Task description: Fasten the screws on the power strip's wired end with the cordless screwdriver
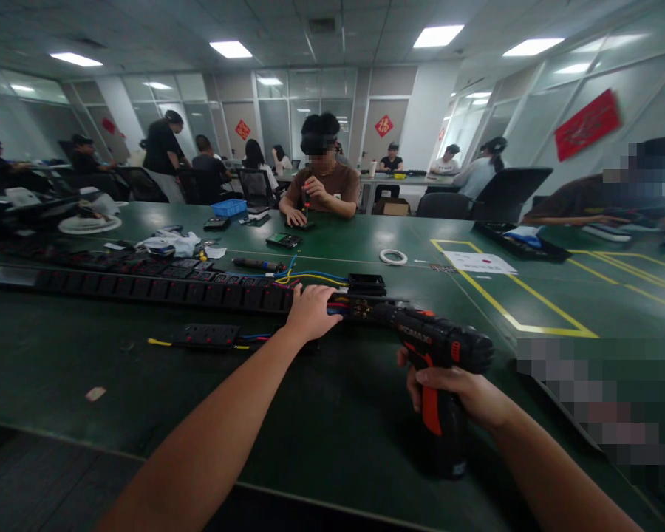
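My left hand (310, 309) grips the right end of a long black power strip (160, 286), its fingers over the top and its thumb beside some coloured wires. My right hand (454, 384) is wrapped round the handle of a black and orange cordless drill (437, 343). The drill points left, and its tip is at or close to a small board (360, 307) at the strip's end; contact is unclear. Behind this end lies a black socket module (366, 283) with blue and yellow wires. A short socket piece (211, 336) with wires rests in front of the strip.
A pen-shaped screwdriver (258, 264), a white tape roll (393, 256) and a plastic bag (169, 242) lie farther back. Across the green table (144, 399), a co-worker (324, 174) holds a screwdriver over a small device. A paper sheet (479, 262) and black tray (521, 240) are at right.
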